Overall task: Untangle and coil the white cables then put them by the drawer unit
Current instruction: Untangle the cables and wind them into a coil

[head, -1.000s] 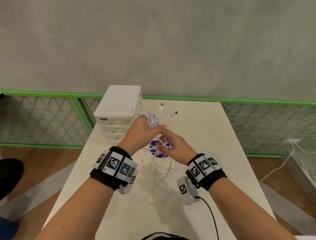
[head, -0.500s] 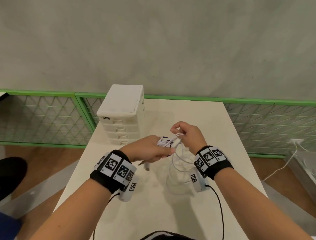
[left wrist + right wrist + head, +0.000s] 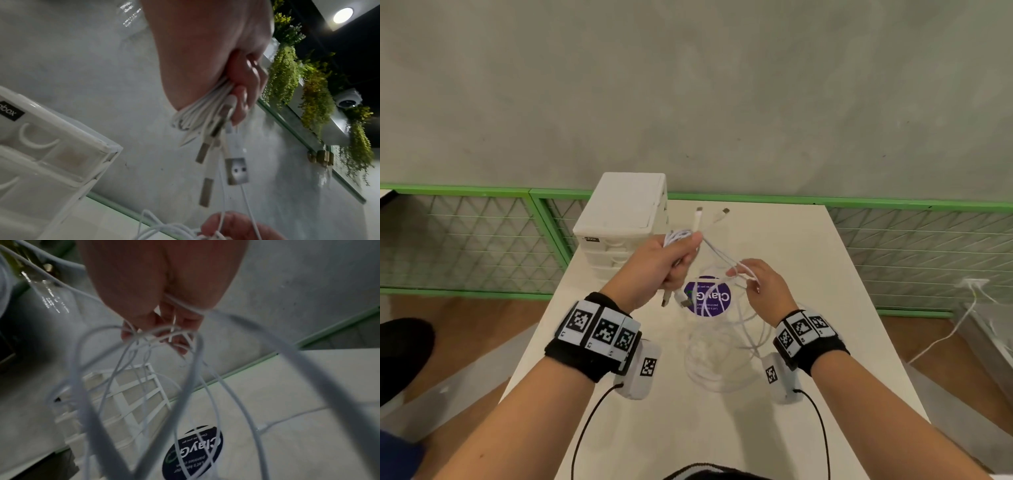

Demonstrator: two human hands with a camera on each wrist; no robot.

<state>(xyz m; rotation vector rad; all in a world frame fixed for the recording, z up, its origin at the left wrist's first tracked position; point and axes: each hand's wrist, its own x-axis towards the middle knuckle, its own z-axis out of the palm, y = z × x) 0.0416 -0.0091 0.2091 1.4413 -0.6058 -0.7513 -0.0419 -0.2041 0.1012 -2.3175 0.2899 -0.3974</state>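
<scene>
My left hand [image 3: 677,261] is raised in front of the drawer unit [image 3: 624,213] and grips a coiled bundle of the white cables [image 3: 677,237]. Two small plugs stick up above the fist and two USB plugs hang below it. In the left wrist view the left hand [image 3: 236,91] clamps the white cables [image 3: 197,116], with a USB plug [image 3: 236,172] dangling. My right hand [image 3: 755,282], lower and to the right, has thin strands hooked through its curled fingers [image 3: 164,327]. Loose loops [image 3: 717,359] trail from both hands down onto the table.
The white table [image 3: 825,274] carries a round purple sticker [image 3: 708,297] under the hands. A green mesh fence [image 3: 465,240] runs behind and beside the table, below a grey wall. Another white cable [image 3: 945,335] lies on the floor at right.
My left hand has lifted the bundle up and back towards the drawer unit. My right hand has dropped away to the right, and strands are drawn out between the two hands.
</scene>
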